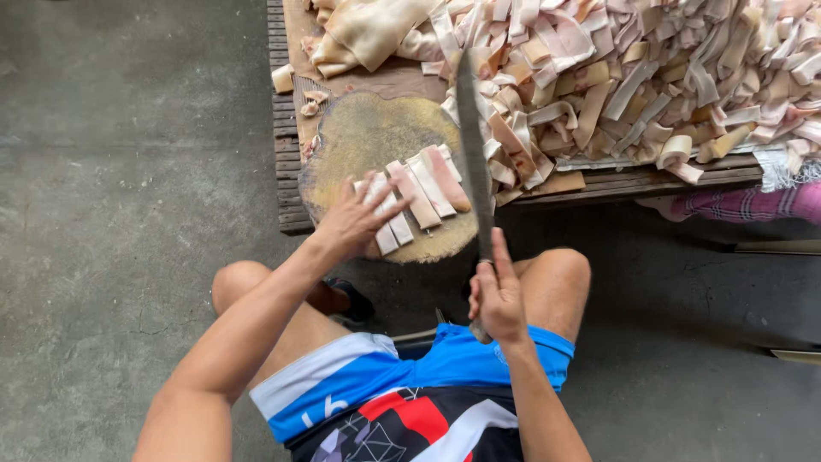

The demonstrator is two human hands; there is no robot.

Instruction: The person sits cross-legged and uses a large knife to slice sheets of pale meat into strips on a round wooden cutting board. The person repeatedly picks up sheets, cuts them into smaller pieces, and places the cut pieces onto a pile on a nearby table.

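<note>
Right hand [498, 299], nearest, has its fingers wrapped around a long knife [473, 145]; left hand [355, 218] spreads its fingers on pale strips [419, 195] atop the round chopping block [368, 137], heap of strips [633, 77] beyond.

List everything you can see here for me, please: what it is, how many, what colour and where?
Chopping block: one, round, yellowish wood, on the low table's near left end.
Strips on the block: a handful, pale pink and cream, side by side under the left hand.
Pile of cut strips: too many to count, cream, pink and tan, covering the table's right part.
Large uncut pieces: a few, cream, at the table's far edge.
Table: one, dark slatted wood, low on the floor.
Floor: grey concrete, all around.
Cloth: pink checked, beside the table at right.
Knife: one, long grey blade, raised above the block.
Shorts: blue, white, red, black.
Left hand: fingers spread on the strips.
Right hand: shut on the knife's handle.
</note>
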